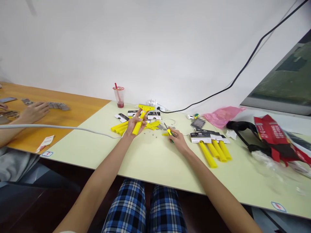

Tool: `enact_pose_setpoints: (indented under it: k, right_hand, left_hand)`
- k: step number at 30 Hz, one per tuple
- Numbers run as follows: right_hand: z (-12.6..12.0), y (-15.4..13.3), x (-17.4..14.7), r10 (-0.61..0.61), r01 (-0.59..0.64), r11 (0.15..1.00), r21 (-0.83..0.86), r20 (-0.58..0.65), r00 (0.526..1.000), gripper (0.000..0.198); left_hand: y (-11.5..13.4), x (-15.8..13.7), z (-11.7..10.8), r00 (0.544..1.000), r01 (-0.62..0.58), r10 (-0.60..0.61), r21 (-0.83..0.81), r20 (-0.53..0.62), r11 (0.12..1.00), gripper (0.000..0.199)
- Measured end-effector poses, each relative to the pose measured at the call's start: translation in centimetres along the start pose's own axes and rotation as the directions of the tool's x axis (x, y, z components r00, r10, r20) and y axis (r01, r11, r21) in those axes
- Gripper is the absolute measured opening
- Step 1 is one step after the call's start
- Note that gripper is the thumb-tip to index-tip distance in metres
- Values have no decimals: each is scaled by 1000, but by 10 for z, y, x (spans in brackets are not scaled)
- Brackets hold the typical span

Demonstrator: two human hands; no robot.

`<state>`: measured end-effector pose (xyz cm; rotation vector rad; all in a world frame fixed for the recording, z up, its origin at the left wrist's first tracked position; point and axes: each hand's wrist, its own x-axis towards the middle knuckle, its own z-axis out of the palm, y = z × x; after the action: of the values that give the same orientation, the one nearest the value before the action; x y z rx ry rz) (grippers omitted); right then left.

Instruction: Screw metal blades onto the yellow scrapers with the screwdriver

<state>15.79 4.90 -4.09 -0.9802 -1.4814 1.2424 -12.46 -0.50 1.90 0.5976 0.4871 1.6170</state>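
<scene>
My left hand point(135, 125) is closed round the handle of a yellow scraper point(142, 118), its wide head pointing up and away from me. My right hand point(178, 141) grips a screwdriver point(170, 132) with a yellow and green handle, its thin shaft aimed up and left, apart from the scraper. Beneath and beside my left hand lie more yellow scrapers point(119, 127) with black-and-white card packaging point(121, 117). Several small grey bits point(156, 137) are scattered on the table between my hands.
Carded yellow scrapers point(209, 155) lie to the right, near a pink plastic bag point(224, 116) and a red package point(270, 139). A drink cup point(119, 97) stands at the back. A white cable point(73, 127) crosses the left. Another person's hand point(35, 111) is at the wooden table point(80, 110).
</scene>
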Motion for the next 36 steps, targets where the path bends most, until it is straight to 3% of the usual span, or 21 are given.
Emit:
enact_pose_setpoints:
  k: [5, 12, 20, 36]
  right_hand:
    - [-1, 0, 3, 76, -68, 990, 120, -64, 995, 54]
    - [-2, -4, 8, 60, 16, 946, 325, -221, 973, 55]
    - [-13, 0, 14, -88, 155, 972, 175, -339, 937, 55]
    - [-16, -14, 14, -99, 200, 957, 212, -409, 907, 51]
  left_hand:
    - [-4, 1, -3, 999, 21, -20, -25, 43, 999, 103]
    - [-7, 2, -5, 998, 44, -41, -55, 52, 997, 104]
    - [-10, 2, -5, 998, 49, -48, -23, 28, 999, 106]
    - [-22, 5, -9, 992, 128, -127, 58, -15, 990, 102]
